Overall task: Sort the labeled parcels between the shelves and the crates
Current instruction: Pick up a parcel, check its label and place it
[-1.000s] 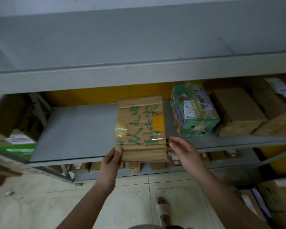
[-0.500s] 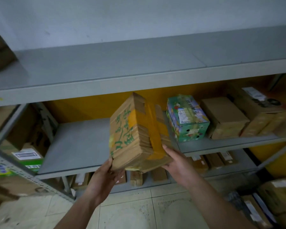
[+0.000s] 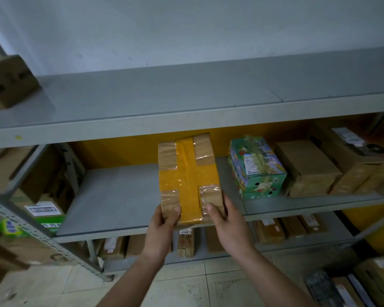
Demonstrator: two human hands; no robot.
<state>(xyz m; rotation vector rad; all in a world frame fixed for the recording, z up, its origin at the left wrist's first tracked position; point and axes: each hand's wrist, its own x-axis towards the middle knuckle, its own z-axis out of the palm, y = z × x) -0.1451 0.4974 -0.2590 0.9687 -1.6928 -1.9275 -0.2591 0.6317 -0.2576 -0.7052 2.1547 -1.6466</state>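
I hold a brown cardboard parcel crossed with yellow tape in front of the middle shelf. My left hand grips its near left corner, thumb on top. My right hand grips its near right corner, thumb on the taped face. The parcel's taped side faces me; its green-lettered side is hidden. To its right on the same shelf stand a green printed box and brown parcels.
The grey top shelf is bare except for a brown box at its far left. More parcels fill the bottom shelf, the left bay and the floor at the right.
The parcel was turned over in my hands from its green-lettered face to its yellow-taped face. My view has tilted up, showing more of the top shelf.
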